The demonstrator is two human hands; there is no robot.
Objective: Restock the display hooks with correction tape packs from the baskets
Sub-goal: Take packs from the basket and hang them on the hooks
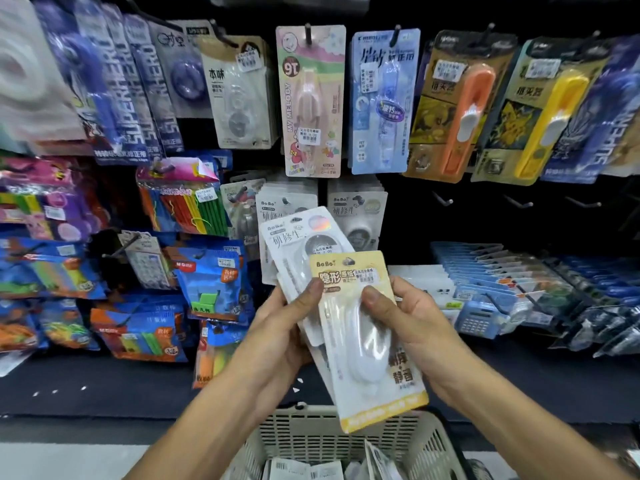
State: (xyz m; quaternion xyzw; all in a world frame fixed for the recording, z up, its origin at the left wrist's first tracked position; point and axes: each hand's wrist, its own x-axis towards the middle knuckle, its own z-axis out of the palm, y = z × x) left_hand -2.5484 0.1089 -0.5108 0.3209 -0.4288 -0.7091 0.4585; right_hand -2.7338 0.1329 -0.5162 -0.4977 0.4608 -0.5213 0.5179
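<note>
Yellow pack (374,341) is pinched by both hands, left hand (277,327) also gripping white packs (301,244). Bare hooks (519,202) wait upper right; basket (332,434) rim below.

A yellow-edged correction tape pack (372,344) is held upright between both hands, tilted slightly with its top to the left; its clear blister shows a white dispenser, and a price sticker sits near its top. The right hand (412,327) presses a thumb on the blister, while the left hand (287,327) grips a fan of white correction tape packs (298,244) just behind it, leaning up and left. Below the hands stands a beige slatted basket (311,434) holding more packs. Above the hands, white packs hang on display hooks (356,202); right of them, bare hooks (519,202) jut out.
</note>
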